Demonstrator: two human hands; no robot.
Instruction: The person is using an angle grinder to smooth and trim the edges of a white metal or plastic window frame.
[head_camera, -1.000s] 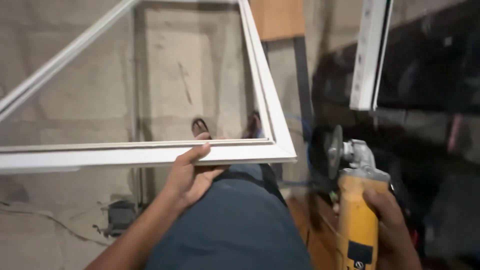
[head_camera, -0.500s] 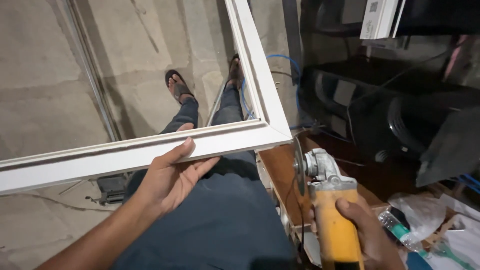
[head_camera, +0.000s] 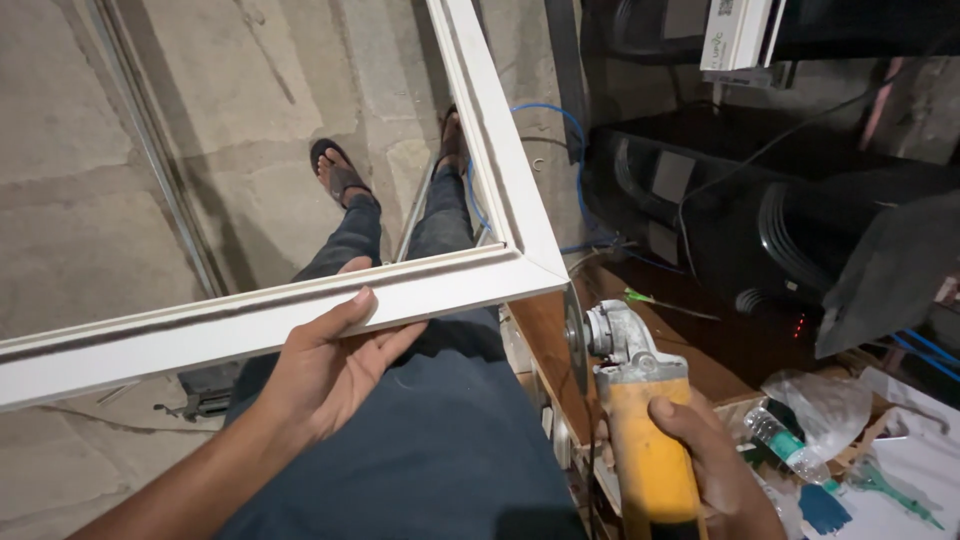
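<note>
A white window frame (head_camera: 300, 310) runs across the view, its mitred corner (head_camera: 525, 265) near the centre. My left hand (head_camera: 325, 365) holds the frame's lower bar from below, thumb on its top face. My right hand (head_camera: 705, 465) grips the yellow body of an angle grinder (head_camera: 640, 440). The grinder's grey head and disc (head_camera: 577, 335) sit just below and right of the frame's corner, close to it but apart. My legs in dark jeans and sandalled feet (head_camera: 340, 175) show through the frame.
A wooden board (head_camera: 560, 340) lies under the grinder. Large black speakers (head_camera: 760, 200) stand at right. A plastic bottle (head_camera: 785, 440), plastic bags and papers clutter the lower right. A blue cable (head_camera: 560, 120) runs by the frame. Concrete floor lies at left.
The view has tilted down and the frame corner now sits lower and nearer the grinder disc. My left hand stays under the frame bar. My right hand keeps the grinder raised beside the corner.
</note>
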